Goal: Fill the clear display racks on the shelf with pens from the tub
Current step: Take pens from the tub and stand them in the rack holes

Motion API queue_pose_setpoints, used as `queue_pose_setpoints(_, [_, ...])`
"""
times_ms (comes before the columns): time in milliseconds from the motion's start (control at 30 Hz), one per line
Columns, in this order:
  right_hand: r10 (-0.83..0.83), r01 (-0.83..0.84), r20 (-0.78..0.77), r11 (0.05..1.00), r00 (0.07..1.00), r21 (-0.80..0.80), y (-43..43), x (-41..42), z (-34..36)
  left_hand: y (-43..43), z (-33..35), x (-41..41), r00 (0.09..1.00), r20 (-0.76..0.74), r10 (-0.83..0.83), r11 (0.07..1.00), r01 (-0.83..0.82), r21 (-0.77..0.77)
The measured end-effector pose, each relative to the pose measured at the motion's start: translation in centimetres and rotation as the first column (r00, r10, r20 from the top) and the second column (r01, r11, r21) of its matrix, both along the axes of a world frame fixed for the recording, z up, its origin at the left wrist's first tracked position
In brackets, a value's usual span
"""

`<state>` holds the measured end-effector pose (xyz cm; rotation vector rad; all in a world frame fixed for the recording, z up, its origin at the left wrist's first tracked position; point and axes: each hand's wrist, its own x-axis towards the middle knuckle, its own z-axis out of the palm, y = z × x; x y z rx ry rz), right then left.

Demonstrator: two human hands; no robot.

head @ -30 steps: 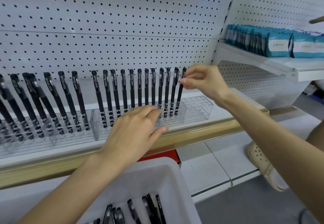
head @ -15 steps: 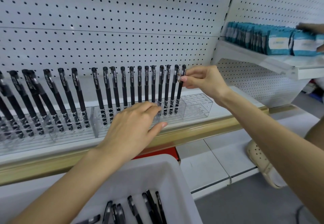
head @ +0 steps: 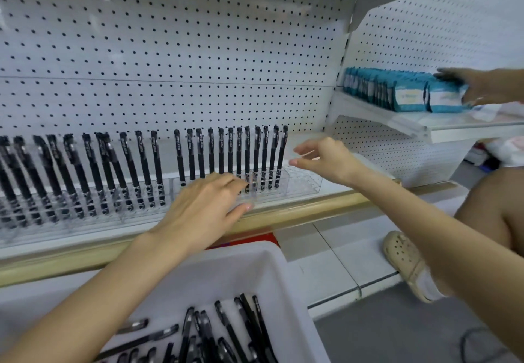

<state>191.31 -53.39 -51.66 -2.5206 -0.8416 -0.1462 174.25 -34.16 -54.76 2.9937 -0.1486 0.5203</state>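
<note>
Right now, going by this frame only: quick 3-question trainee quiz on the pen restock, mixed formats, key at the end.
1. True or false: the right hand is pinching a pen.
2. Which end of the clear rack that the left hand touches has empty slots? A) left end B) right end C) neither
3. Fill in: the loose pens lie in the white ___.

Key
1. False: its fingers are spread and hold nothing.
2. B
3. tub
</note>
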Motion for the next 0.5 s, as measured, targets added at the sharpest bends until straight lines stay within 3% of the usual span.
queue_pose_setpoints(233, [0.159, -0.153, 0.033, 0.979, 0.987, -0.137, -0.4, -9.7, -2.9, 1.5, -2.7, -7.8, 0.984, -0.179, 0.021, 1.0, -0.022, -0.006])
queue_pose_setpoints(500, [0.267, -0.316, -0.204, 0.91, 0.942, -0.268, 2.3, -17.9, -10.2, 4.2, -9.9, -15.9, 0.913, -0.394, 0.104, 0.991, -0.127, -0.033])
